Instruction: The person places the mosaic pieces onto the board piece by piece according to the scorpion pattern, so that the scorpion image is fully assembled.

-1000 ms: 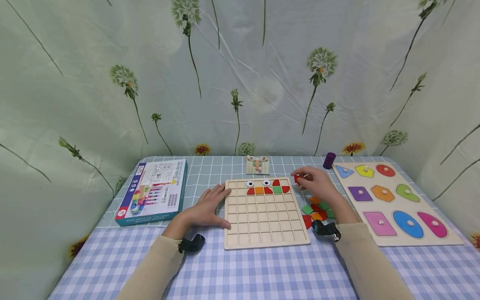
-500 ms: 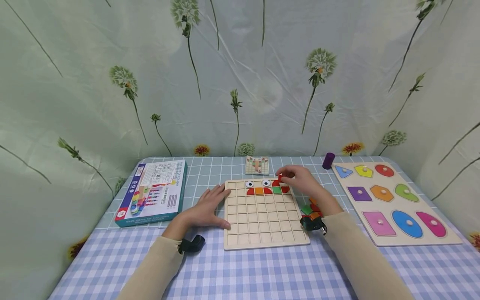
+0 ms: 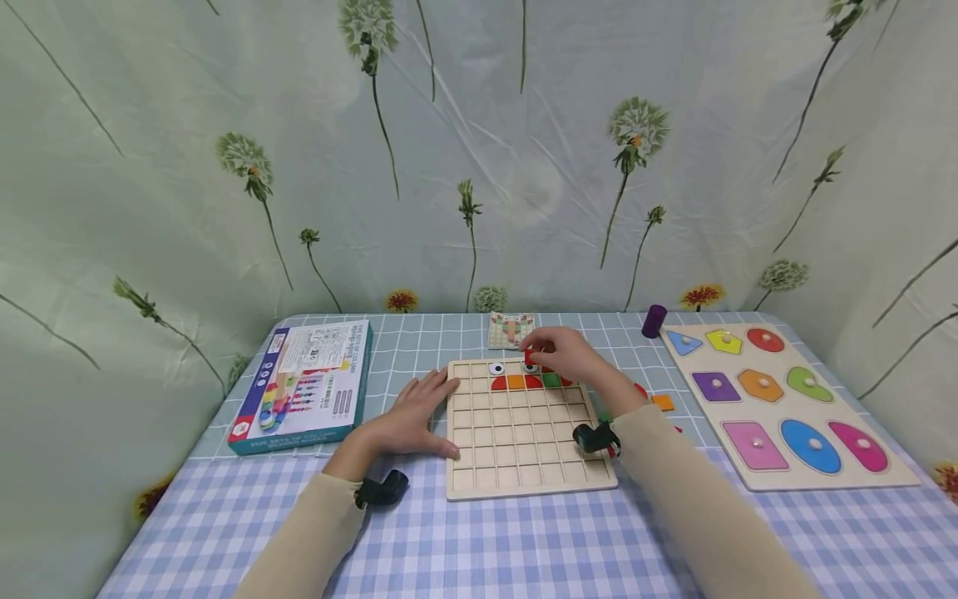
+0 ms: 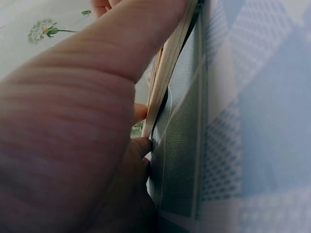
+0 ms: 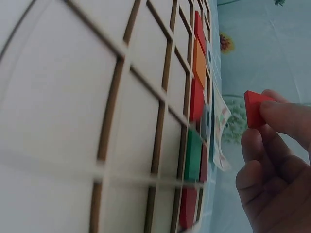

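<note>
A wooden grid board [image 3: 524, 441] lies on the table. My left hand [image 3: 415, 418] rests at its left edge, fingers spread on the frame and thumb along the side; the left wrist view shows the thumb and fingertips against the board's edge [image 4: 163, 85]. Between thumb and fingers, my right hand [image 3: 565, 353] pinches a red tile [image 5: 255, 108] over the board's far row. Below that tile is an eye tile [image 3: 531, 368], with another eye tile [image 3: 496, 368] to its left. Red tiles, an orange tile [image 3: 516, 382] and a green tile [image 3: 551, 380] sit in the second row.
Loose tiles, such as an orange one [image 3: 663, 403], lie partly hidden by my right forearm. A pattern card [image 3: 512, 331] lies behind the board. A box [image 3: 307, 387] is at left; a purple cylinder [image 3: 654, 321] and a knobbed shape puzzle [image 3: 831, 481] are at right.
My right hand has carried the red tile leftward, from beside the board's far right corner to above the right eye tile. My left hand has stayed in place.
</note>
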Available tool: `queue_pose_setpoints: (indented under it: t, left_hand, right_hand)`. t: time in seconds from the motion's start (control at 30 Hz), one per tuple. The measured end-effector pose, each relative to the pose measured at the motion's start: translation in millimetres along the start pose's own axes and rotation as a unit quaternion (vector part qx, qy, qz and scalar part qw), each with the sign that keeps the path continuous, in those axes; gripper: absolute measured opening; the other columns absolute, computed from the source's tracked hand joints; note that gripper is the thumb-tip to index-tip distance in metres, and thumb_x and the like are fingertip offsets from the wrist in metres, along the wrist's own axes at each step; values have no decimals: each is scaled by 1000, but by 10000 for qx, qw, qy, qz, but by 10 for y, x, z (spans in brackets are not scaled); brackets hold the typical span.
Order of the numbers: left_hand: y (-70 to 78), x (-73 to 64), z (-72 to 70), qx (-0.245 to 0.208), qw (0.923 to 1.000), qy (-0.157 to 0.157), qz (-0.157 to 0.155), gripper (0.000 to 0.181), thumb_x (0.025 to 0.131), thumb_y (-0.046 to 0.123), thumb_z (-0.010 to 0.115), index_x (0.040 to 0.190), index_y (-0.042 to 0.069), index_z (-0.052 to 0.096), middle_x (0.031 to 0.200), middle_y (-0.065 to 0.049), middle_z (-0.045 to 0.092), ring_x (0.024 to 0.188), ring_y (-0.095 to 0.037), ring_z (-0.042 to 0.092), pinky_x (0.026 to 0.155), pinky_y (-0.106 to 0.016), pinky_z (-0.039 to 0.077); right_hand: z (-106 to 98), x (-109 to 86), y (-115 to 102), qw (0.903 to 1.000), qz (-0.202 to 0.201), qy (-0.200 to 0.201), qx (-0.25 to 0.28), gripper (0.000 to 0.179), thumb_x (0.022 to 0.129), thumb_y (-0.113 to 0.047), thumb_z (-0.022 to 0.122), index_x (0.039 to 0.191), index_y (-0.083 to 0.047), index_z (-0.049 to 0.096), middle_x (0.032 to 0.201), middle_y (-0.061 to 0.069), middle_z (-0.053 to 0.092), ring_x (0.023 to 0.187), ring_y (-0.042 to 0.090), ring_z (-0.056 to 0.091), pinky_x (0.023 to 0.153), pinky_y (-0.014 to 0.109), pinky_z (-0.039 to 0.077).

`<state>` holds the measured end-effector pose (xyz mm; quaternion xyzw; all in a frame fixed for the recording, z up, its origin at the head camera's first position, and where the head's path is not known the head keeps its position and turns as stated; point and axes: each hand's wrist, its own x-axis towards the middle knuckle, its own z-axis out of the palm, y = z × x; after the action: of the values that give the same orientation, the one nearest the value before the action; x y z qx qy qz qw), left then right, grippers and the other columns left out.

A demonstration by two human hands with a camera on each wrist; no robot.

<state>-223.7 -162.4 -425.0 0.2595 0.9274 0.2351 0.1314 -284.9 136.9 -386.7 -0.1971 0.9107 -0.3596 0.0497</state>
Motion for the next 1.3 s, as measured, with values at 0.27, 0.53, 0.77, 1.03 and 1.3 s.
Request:
queue_pose_setpoints:
  t: [0.27,0.53,0.77,1.03,1.3]
  left_hand:
    - [2,2,-5,20,10000,17,13,116,73,55,84,159,9,22,169,-17,9,157,-38,4,125,-61,2]
    - [-21,16,2,15,10000,48,46,115,73,56,84,159,9,24,169,-17,11,157,-38,4,125,-61,2]
    - [-40,26,8,17,10000,43,83,115,72,57,84,158,9,24,168,-18,11,157,-38,4,125,-62,2]
    - [-34,34,1,-27,10000,34,60,116,72,58,84,158,9,24,168,-17,11,157,-37,4,125,-62,2]
    - [-23,22,-2,-28,9999,65,92,114,71,56,85,157,8,26,168,-19,12,156,-39,5,125,-62,3]
  right_hand:
    - [162,138,-137,9997,-101,-210,110,22,98,-8,59,117,-8,71,106,9,70,85,18,63,74,29,53]
    - [315,266,-262,9992,-210,-326,126,22,98,-9,59,116,-12,71,100,6,70,84,17,63,71,27,50]
    - [440,340,-344,9990,-257,-352,-44,22,98,-9,60,113,-16,73,100,5,69,86,17,62,73,26,52]
    - [524,398,-389,9997,-65,-250,-23,21,99,-10,60,113,-17,73,105,7,70,91,18,61,78,29,52]
    - [581,423,-412,9997,86,-211,46,20,98,-10,60,112,-16,73,103,6,71,87,17,61,79,30,51]
